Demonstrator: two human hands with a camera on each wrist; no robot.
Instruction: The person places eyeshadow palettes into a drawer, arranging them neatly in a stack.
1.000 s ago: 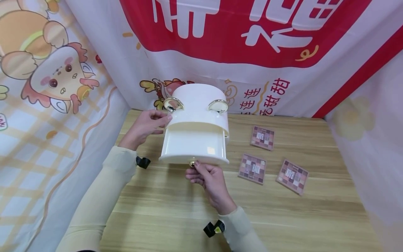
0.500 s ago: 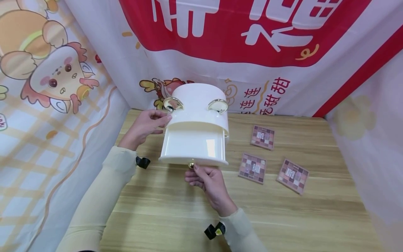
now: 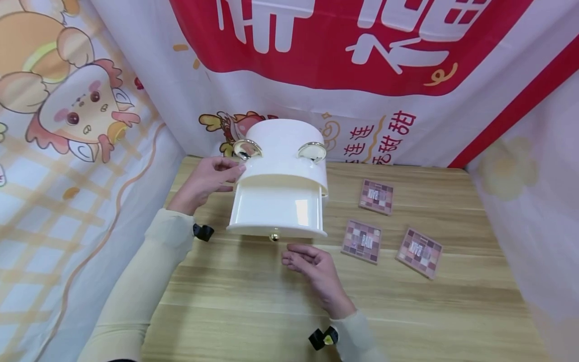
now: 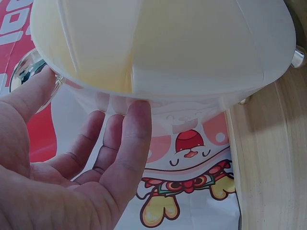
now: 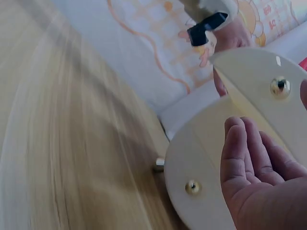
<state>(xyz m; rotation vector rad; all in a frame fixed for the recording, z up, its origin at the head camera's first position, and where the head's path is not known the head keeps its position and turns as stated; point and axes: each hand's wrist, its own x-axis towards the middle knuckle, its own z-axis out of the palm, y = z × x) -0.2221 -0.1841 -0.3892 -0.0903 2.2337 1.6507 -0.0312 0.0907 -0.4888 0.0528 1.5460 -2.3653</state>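
Note:
A white round-sided storage box (image 3: 285, 133) with gold ring handles stands at the back of the table. Its upper drawer (image 3: 267, 203) is pulled out, bare inside, with a gold ball knob (image 3: 274, 237) on its front. My left hand (image 3: 209, 178) steadies the box's left side; in the left wrist view its fingertips (image 4: 139, 112) touch the white wall, thumb by a gold ring. Just below and right of the knob, apart from it, is my right hand (image 3: 318, 271), fingers loosely bent and holding nothing. Under the drawer, the right wrist view shows a lower knob (image 5: 193, 187).
Three square eyeshadow palettes lie right of the box: one farther back (image 3: 376, 197), one nearer (image 3: 362, 242), one to the right (image 3: 419, 253). Printed cloth (image 3: 407, 130) hangs behind the wooden table (image 3: 235, 306) and along both sides.
My right hand has let go of the drawer's knob and drawn back toward the lower right. The drawer stays pulled out, and my left hand keeps its place on the box.

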